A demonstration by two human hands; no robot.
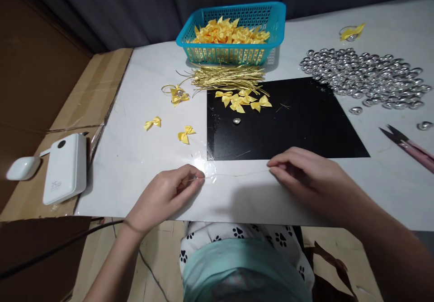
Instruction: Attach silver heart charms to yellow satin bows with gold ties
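A thin, pale gold strand [236,175] runs almost straight between my two hands, just above the white tabletop. My left hand [172,191] pinches one end between thumb and fingertips. The other end is pinched in my right hand [301,177], close to the lower edge of a black mat [288,130]. On the mat lie several yellow ribbon bows [237,101] and one silver heart-shaped bead [236,121]. A bundle of gold strands [228,78] rests above them. Two more bows, one a loose yellow bow [186,134], lie left of the mat.
At the back stands a teal basket [233,46] of yellow bows. A heap of silver beads [362,76] spreads at right, near pink-handled snips [410,146]. Looped bow pieces lie left [178,95] and far right [351,32]. A white power bank [66,168] sits on cardboard at left.
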